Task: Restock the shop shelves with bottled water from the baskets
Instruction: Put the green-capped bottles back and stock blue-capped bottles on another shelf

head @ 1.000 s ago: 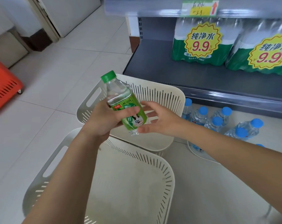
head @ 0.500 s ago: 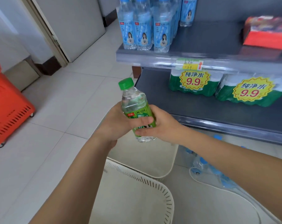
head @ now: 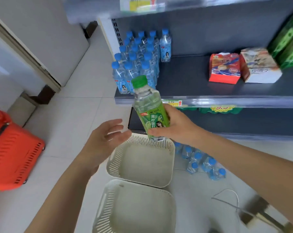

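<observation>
Green-capped clear plastic lime-soda bottle (head: 150,113): passed from the left hand (head: 102,140), which has let go and hangs with fingers spread just beside it, to the right hand (head: 176,126), whose fingers and thumb wrap the green label. Location: nearly upright in the air above the far cream slotted plastic basket (head: 171,148), before the front edge of the dark grey shelf (head: 201,88) stocked with blue-capped water bottles (head: 135,64). Status: handover done, shelving likely next; that basket shows nothing inside, so this may be its last item.
</observation>
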`<control>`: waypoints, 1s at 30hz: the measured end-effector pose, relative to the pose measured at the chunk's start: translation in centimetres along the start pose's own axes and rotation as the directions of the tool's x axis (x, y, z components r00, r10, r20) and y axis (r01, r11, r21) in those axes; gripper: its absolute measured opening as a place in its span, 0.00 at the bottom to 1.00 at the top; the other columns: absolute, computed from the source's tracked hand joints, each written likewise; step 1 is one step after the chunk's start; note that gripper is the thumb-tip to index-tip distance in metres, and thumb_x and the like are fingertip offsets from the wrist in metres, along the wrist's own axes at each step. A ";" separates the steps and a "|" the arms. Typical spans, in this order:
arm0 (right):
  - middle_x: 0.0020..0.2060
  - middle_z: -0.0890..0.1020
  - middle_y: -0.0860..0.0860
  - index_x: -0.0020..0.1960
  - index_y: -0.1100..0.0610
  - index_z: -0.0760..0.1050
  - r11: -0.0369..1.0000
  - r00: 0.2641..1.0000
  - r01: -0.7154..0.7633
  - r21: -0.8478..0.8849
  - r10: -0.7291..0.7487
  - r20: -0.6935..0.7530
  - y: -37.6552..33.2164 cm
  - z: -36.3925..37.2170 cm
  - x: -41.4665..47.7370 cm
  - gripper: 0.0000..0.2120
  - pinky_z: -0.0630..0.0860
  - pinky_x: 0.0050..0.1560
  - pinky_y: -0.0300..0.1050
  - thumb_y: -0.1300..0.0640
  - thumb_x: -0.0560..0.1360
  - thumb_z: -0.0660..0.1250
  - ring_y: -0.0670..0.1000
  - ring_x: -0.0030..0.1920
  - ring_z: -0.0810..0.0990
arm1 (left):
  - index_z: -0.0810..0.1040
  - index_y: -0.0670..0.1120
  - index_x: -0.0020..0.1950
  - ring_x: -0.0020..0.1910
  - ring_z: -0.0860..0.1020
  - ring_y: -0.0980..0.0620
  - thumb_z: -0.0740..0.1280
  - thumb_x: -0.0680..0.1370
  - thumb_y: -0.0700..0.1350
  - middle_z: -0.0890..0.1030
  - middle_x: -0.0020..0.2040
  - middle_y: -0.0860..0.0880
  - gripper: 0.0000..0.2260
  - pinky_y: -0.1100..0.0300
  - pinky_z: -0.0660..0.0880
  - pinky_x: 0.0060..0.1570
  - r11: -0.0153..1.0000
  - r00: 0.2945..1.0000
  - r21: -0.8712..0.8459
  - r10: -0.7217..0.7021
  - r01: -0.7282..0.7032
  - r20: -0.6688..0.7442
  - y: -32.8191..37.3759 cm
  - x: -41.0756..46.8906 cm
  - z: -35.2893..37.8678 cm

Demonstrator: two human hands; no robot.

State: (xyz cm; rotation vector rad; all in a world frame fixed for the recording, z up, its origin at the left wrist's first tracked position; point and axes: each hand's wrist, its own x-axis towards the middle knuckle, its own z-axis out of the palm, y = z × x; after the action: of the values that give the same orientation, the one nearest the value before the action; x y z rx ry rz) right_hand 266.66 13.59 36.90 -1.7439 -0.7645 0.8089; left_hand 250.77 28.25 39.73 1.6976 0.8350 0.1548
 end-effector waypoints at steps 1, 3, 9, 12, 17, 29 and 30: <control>0.50 0.81 0.46 0.61 0.53 0.69 1.000 1.000 -0.010 0.029 0.010 -0.019 -1.8 -0.9 -0.3 0.29 0.77 0.56 0.47 0.58 0.64 0.78 0.46 0.50 0.80 | 0.75 0.54 0.60 0.55 0.77 0.59 0.72 0.63 0.54 0.79 0.57 0.55 0.26 0.62 0.71 0.50 1.000 1.000 0.005 -0.014 0.014 -0.016 1.4 -0.6 -0.8; 0.48 0.80 0.46 0.59 0.53 0.68 0.998 0.998 -0.018 0.067 0.021 -0.054 -5.7 -2.3 -1.0 0.28 0.77 0.56 0.48 0.61 0.64 0.78 0.46 0.48 0.79 | 0.76 0.54 0.59 0.54 0.77 0.59 0.72 0.68 0.52 0.79 0.57 0.52 0.21 0.60 0.70 0.52 1.000 0.999 0.013 -0.018 0.018 -0.036 4.6 -1.6 -2.4; 0.52 0.80 0.50 0.57 0.50 0.68 0.998 0.991 0.004 0.058 0.004 -0.135 -17.4 -5.0 -3.8 0.27 0.76 0.59 0.51 0.60 0.64 0.78 0.51 0.54 0.80 | 0.76 0.53 0.59 0.52 0.77 0.58 0.71 0.73 0.46 0.79 0.56 0.51 0.15 0.60 0.70 0.51 0.997 0.997 0.043 0.058 -0.057 -0.044 15.5 -4.2 -5.9; 0.53 0.81 0.49 0.59 0.52 0.69 0.998 0.985 0.019 0.067 -0.007 -0.175 -23.0 -6.3 -5.3 0.28 0.76 0.60 0.51 0.60 0.64 0.78 0.50 0.54 0.80 | 0.77 0.54 0.55 0.49 0.77 0.62 0.71 0.73 0.46 0.80 0.55 0.53 0.12 0.63 0.71 0.47 0.989 0.993 0.093 0.116 -0.114 -0.020 20.4 -6.1 -7.9; 0.51 0.81 0.47 0.60 0.52 0.69 0.994 0.961 0.085 0.068 -0.064 -0.268 -31.8 -9.6 -7.0 0.28 0.77 0.56 0.45 0.60 0.64 0.78 0.49 0.52 0.80 | 0.76 0.55 0.53 0.52 0.77 0.55 0.73 0.70 0.48 0.78 0.53 0.54 0.14 0.63 0.73 0.52 0.866 0.950 0.409 0.311 -0.287 0.008 27.9 -8.1 -11.5; 0.52 0.80 0.45 0.63 0.52 0.70 0.956 0.881 0.284 -0.076 -0.291 -0.372 -48.6 -22.2 -3.6 0.29 0.76 0.51 0.39 0.58 0.66 0.77 0.43 0.50 0.78 | 0.73 0.54 0.64 0.54 0.72 0.60 0.68 0.75 0.54 0.74 0.62 0.55 0.19 0.68 0.65 0.53 0.478 0.852 0.802 0.519 -0.358 0.071 44.3 -7.3 -15.4; 0.52 0.79 0.44 0.63 0.52 0.69 0.948 0.872 0.305 -0.095 -0.318 -0.373 -49.9 -23.4 -3.4 0.29 0.75 0.48 0.36 0.57 0.66 0.77 0.41 0.50 0.77 | 0.73 0.54 0.64 0.53 0.71 0.60 0.68 0.75 0.54 0.74 0.62 0.55 0.19 0.68 0.65 0.52 0.478 0.839 0.800 0.541 -0.362 0.057 45.8 -6.9 -15.4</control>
State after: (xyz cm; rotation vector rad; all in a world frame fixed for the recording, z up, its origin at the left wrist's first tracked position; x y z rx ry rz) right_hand 277.89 12.33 90.90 -1.6796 -0.7641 0.2222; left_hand 258.04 33.44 87.72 2.8053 0.5866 0.3753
